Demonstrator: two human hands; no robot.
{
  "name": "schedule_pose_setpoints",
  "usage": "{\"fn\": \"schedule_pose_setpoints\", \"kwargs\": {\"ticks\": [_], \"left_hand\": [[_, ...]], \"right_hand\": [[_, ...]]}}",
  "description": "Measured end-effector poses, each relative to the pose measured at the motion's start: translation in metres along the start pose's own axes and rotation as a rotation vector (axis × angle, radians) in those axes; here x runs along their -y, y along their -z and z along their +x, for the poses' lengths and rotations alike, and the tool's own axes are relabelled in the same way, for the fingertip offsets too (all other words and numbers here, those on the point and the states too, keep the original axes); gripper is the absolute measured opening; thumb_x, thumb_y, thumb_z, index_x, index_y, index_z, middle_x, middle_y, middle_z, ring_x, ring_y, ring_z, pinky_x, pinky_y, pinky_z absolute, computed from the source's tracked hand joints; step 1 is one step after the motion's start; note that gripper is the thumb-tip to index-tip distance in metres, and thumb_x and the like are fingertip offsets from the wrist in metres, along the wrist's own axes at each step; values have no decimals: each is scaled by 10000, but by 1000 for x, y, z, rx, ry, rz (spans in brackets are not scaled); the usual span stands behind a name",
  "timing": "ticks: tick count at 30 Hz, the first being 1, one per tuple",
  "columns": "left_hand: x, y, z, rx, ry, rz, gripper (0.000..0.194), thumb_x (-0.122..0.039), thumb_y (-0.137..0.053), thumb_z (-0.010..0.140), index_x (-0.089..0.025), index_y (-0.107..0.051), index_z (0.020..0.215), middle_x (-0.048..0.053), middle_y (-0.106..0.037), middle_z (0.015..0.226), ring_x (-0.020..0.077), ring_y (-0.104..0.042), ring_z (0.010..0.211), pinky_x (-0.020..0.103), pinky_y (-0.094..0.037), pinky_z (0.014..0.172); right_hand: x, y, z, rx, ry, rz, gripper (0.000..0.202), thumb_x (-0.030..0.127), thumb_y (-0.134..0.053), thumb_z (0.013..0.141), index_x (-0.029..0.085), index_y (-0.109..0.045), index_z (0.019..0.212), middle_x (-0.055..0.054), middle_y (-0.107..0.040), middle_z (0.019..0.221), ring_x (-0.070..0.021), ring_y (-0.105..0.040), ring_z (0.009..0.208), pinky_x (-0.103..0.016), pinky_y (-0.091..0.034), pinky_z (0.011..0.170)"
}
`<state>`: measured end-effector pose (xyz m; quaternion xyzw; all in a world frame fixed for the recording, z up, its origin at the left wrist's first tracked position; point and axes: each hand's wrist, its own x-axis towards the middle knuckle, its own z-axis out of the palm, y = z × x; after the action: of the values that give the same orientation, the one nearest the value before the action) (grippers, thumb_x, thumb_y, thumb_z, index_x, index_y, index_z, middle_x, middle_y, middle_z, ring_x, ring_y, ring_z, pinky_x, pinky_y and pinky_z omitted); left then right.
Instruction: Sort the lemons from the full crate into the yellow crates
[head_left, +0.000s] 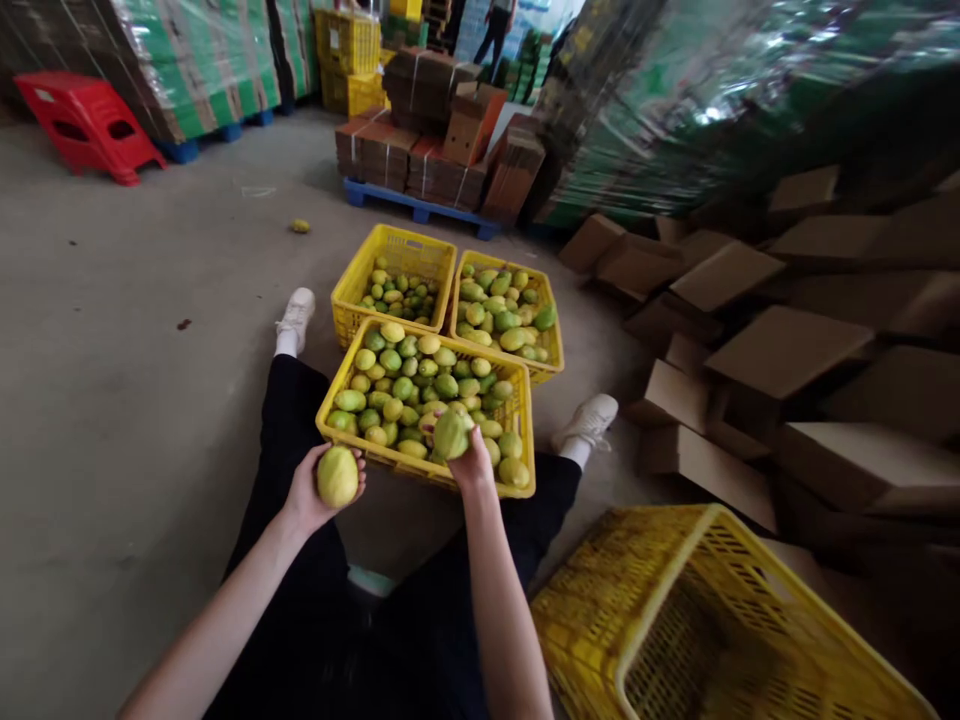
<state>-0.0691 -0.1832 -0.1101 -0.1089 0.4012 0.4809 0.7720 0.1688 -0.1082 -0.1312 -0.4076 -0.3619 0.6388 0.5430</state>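
Observation:
My left hand [306, 497] is closed around a yellow lemon [337, 477], just off the near left corner of the front yellow crate [527, 400]. A greener lemon [453, 434] sits in my right hand [478, 465], its fingers partly hidden behind the fruit, above the near side of that crate. Green and yellow lemons [403, 388] fill the front crate, which lies between my legs. Touching it at the back are a left crate [412, 250] with small fruit low inside and a right crate [556, 335] holding larger, mostly green fruit.
An empty yellow crate [675, 590] lies tipped at my right. Beyond it, cardboard boxes [787, 350] are heaped. One loose lemon [300, 226] rests on the floor. A red stool [90, 120] and a blue pallet [420, 207] with bundled cardboard stand farther off; a person [496, 30] is in the background.

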Motion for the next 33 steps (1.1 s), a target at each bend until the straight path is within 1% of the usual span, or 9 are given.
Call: {"fn": "schedule_pose_setpoints", "kwargs": {"ticks": [3, 6, 11, 16, 20, 24, 27, 30, 33], "left_hand": [[-3, -43, 1, 123, -82, 138, 355, -306, -432, 906, -90, -693, 798, 121, -705, 696, 203, -664, 547, 311, -555, 520], [1, -82, -4, 196, -291, 234, 384, -329, -438, 881, -113, -683, 678, 92, -666, 601, 190, -646, 529, 300, -542, 548], [19, -105, -19, 246, -683, 347, 357, -340, -492, 832, -135, -704, 630, 78, -695, 634, 190, -675, 645, 275, -532, 661], [27, -98, -28, 232, -623, 334, 374, -320, -473, 844, -131, -709, 622, 82, -708, 652, 171, -666, 625, 248, -508, 632], [20, -96, -29, 167, -385, 152, 401, -312, -422, 896, -121, -714, 699, 79, -706, 659, 163, -668, 590, 248, -524, 593], [8, -75, -27, 94, -171, 15, 382, -323, -397, 938, -117, -716, 890, 87, -732, 752, 198, -707, 638, 313, -577, 594], [3, -46, -24, 1, -111, -32, 371, -302, -391, 946, -100, -689, 858, 87, -712, 709, 199, -705, 615, 323, -589, 574], [2, -18, -22, -108, -95, -54, 336, -263, -402, 940, -93, -675, 844, 84, -706, 692, 190, -704, 600, 311, -593, 566], [5, -1, -21, -156, -80, -59, 314, -247, -409, 935, -99, -673, 854, 80, -711, 702, 191, -710, 602, 313, -598, 566]], "right_hand": [[6, -27, -15, 18, 22, 179, 564, 763, -635, 691, 256, -605, 935, -33, -687, 776, -269, -711, 790, -344, -543, 555], [12, -55, -35, -54, 141, 179, 493, 679, -603, 782, 214, -665, 934, -47, -687, 785, -238, -684, 722, -322, -518, 548], [17, -81, -62, -371, 398, -102, 394, 552, -607, 843, 183, -706, 940, -65, -714, 908, -239, -667, 857, -358, -521, 784], [21, -91, -70, -385, 380, -94, 395, 561, -624, 825, 184, -711, 905, -55, -713, 899, -221, -657, 850, -329, -513, 779], [25, -93, -73, -328, 122, 191, 475, 647, -599, 809, 198, -696, 929, -27, -706, 819, -183, -653, 688, -307, -539, 652], [19, -61, -64, -248, -279, 365, 510, 660, -539, 849, 178, -669, 955, -54, -717, 793, -185, -654, 576, -296, -527, 482], [12, -22, -40, -342, -511, 292, 334, 510, -561, 887, 185, -625, 926, -45, -693, 731, -196, -661, 583, -304, -549, 467], [10, 10, -8, -496, -364, 102, 162, 385, -523, 898, 230, -556, 929, -10, -659, 782, -177, -678, 699, -330, -617, 614], [7, 27, 18, -546, -254, -106, 117, 363, -497, 881, 252, -490, 917, -9, -618, 846, -176, -692, 809, -363, -627, 755]]}}
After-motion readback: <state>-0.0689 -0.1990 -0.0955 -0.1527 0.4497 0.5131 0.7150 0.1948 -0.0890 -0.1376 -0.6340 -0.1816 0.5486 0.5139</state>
